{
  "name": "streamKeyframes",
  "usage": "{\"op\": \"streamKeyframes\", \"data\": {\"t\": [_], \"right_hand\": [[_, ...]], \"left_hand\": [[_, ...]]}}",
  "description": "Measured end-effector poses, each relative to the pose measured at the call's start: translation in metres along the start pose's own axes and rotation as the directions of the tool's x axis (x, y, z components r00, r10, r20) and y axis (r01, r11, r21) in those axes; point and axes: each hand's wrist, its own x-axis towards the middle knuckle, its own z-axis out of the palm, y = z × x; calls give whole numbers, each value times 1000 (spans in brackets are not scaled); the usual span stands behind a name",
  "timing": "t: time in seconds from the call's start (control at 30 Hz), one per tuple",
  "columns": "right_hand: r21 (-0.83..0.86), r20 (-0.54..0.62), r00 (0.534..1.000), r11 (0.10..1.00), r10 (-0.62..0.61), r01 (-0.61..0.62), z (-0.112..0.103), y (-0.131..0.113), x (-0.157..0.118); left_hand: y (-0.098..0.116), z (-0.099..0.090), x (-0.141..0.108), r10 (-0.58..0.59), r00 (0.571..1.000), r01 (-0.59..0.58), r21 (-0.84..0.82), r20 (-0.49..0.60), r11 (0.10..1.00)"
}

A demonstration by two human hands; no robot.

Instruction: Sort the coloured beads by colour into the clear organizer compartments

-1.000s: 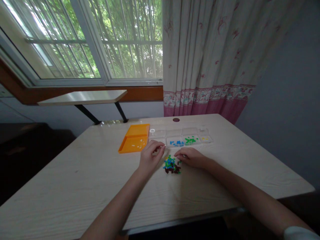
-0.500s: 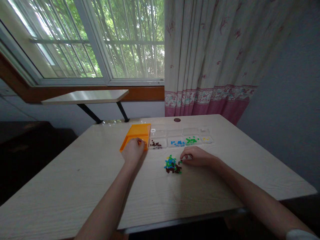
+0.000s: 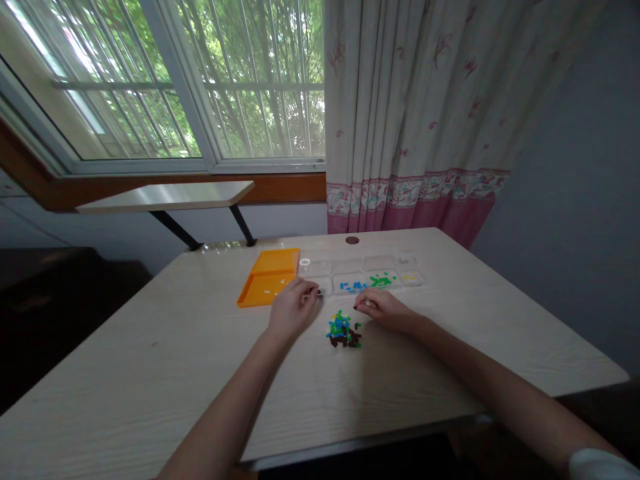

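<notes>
My left hand hangs over the clear compartment that holds brown pieces, hiding most of them. Its fingers are pinched together, and what they hold, if anything, is too small to make out. My right hand is closed in a pinch, with a tiny dark brown piece at its fingertips. Between and just below the hands lies a pile of small plastic pieces, blue, green and yellow at the top, brown at the bottom. Beyond the hands, blue pieces and green pieces lie in clear compartments.
An orange open box with a few white pieces stands left of the clear divided box. Some yellow pieces are in its rightmost compartment. A raised shelf stands at the table's back left; a curtain hangs behind.
My left hand has moved right, from the orange box to the brown pieces' compartment. My right hand has lifted slightly up and away from the pile with a dark piece.
</notes>
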Motion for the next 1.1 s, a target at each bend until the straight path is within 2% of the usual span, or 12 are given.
{"op": "streamKeyframes", "data": {"t": [0.1, 0.2, 0.47, 0.63, 0.77, 0.87, 0.93, 1.03, 1.1], "right_hand": [[18, -80, 997, 1000, 8, -6, 6, -4, 2], [0, -140, 990, 1000, -2, 2, 10, -9, 2], [-104, -211, 975, 994, -64, 42, 16, -12, 2], [-132, -198, 976, 989, -96, 71, 17, -11, 2], [-119, -201, 975, 991, -91, 68, 13, -13, 2], [-149, -122, 991, 988, -63, 44, 5, -12, -1], [-186, 16, 999, 981, -47, 50, -2, -10, -4], [-222, 196, 980, 972, -32, 76, -8, -8, -8], [-223, 233, 972, 972, -23, 76, -11, -9, -9]], "left_hand": [[22, 11, -8, 150, 987, -144, -95, 63, 985], [34, 19, -12, 207, 973, -193, -142, 97, 971], [38, 19, -11, 185, 982, -171, -218, 44, 961], [39, 21, -11, 182, 981, -159, -253, 67, 954], [37, 20, -11, 169, 985, -151, -271, 45, 951], [33, 15, -9, 133, 990, -138, -275, -35, 951], [29, 11, -8, 100, 989, -127, -277, -111, 952], [26, 5, -6, 61, 977, -117, -275, -205, 954], [25, 3, -6, 50, 967, -121, -275, -252, 954]]}}
